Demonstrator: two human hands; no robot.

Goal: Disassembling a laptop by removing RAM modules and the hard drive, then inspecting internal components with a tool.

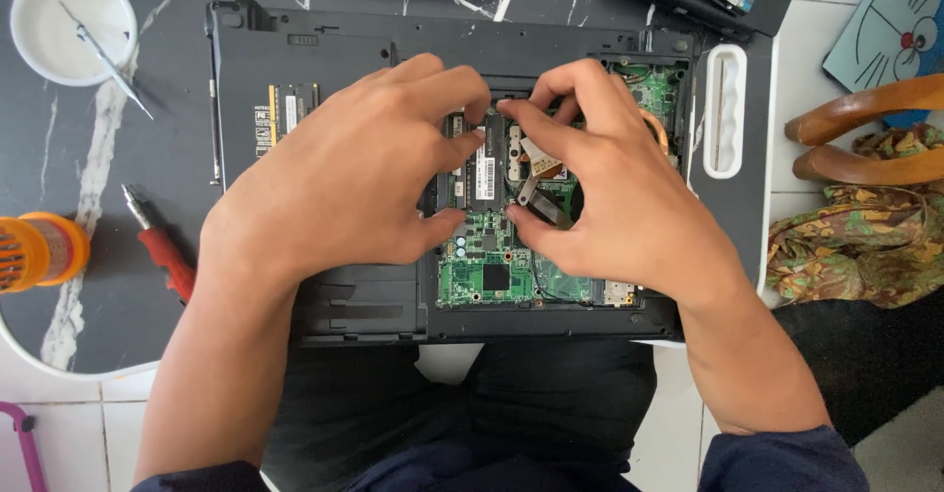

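Dark marble desk [59, 173] with white veins, round-edged, over white floor tiles; fills the upper and left frame.

Laptop [324, 50], black, lying base-up at centre frame, bottom cover off, green circuit board [492, 276] exposed in the open bay.

Memory stick [485, 168], upright in the picture, seated in the bay at centre. Left hand [344, 173] covers the laptop's middle, index fingertip at the stick's upper left edge, thumb at its lower left edge. Right hand [610, 177] mirrors it from the right, index at the top, thumb at the bottom. Both hands are curled, fingertips pinching the stick between them.

Second memory stick [287, 111], set in a slot at the laptop's upper left.

White dish [39, 30], upper left corner, holding tweezers [106, 59] that stick out over its rim.

Red-handled tool [162, 256], left edge, on the desk beside an orange spool [39, 251].

White oblong tray [726, 109], right of the laptop.

Wooden chair arms [865, 128] and patterned cloth [865, 241], right edge.
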